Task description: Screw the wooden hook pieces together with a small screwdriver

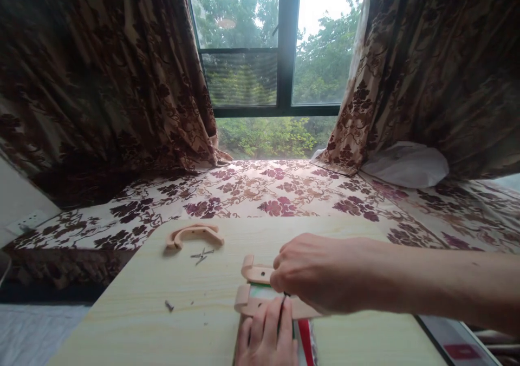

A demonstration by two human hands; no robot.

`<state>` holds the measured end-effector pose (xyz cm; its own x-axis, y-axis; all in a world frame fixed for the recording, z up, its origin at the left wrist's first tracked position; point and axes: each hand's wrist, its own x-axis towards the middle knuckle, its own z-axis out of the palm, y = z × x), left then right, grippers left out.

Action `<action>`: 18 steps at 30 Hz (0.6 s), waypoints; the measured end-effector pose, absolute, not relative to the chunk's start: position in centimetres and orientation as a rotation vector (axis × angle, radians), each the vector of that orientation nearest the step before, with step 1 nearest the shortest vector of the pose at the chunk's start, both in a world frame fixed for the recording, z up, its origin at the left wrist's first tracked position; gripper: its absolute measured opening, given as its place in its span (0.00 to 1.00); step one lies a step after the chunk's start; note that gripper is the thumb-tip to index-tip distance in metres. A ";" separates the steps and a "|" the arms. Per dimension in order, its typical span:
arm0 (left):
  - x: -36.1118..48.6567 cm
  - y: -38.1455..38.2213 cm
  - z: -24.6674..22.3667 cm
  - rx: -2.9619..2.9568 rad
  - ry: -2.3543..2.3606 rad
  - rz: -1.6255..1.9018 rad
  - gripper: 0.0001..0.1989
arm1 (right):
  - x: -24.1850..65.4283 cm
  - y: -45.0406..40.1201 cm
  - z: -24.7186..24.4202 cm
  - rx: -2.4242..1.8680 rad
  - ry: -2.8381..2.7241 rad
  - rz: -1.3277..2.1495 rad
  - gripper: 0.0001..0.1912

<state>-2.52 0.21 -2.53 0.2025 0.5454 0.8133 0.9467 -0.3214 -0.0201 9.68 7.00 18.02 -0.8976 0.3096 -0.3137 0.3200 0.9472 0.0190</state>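
Two pale wooden pieces with rounded, upturned ends lie side by side near the table's front. My left hand (270, 333) holds down the nearer wooden piece (242, 300), bent fingers across its top; the thumb is hidden. Over the farther wooden piece (252, 271), my right hand (312, 273) is closed in a fist. A small dark tip shows below it, by the left fingertips; the rest of what it grips is hidden. Under the pieces is a flat item with green edges and a red stripe (306, 340); I cannot tell what it is.
Two curved wooden pieces (195, 231) lie together at the table's (134, 301) back left. Several screws (202, 255) are beside them, and a short metal fastener (169, 305) lies nearer. A dark-edged flat panel (450, 339) is at the right edge. Behind is a floral-covered window ledge (280, 184).
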 end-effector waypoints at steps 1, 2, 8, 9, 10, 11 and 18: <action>-2.5 0.1 -2.6 -1.957 -1.397 -0.986 0.15 | 9.7 7.1 17.9 0.439 2.804 -0.046 0.07; -2.4 0.1 -2.6 -1.960 -1.408 -0.987 0.15 | 9.6 7.2 17.9 0.415 2.821 -0.044 0.07; -2.2 -0.1 -2.3 -1.962 -1.434 -0.994 0.14 | 9.2 7.4 18.1 0.340 2.814 -0.050 0.07; -2.2 -0.2 -2.2 -1.962 -1.434 -0.993 0.14 | 9.1 7.4 18.1 0.335 2.808 -0.057 0.07; -2.1 -0.2 -2.0 -1.966 -1.433 -0.992 0.14 | 9.0 7.5 18.2 0.330 2.807 -0.065 0.07; -2.1 -0.2 -1.8 -1.975 -1.437 -0.990 0.14 | 9.0 7.6 18.1 0.328 2.810 -0.076 0.07; -1.1 0.4 -3.2 -1.809 -1.455 -1.156 0.16 | 9.2 8.4 17.5 0.440 2.892 -0.132 0.06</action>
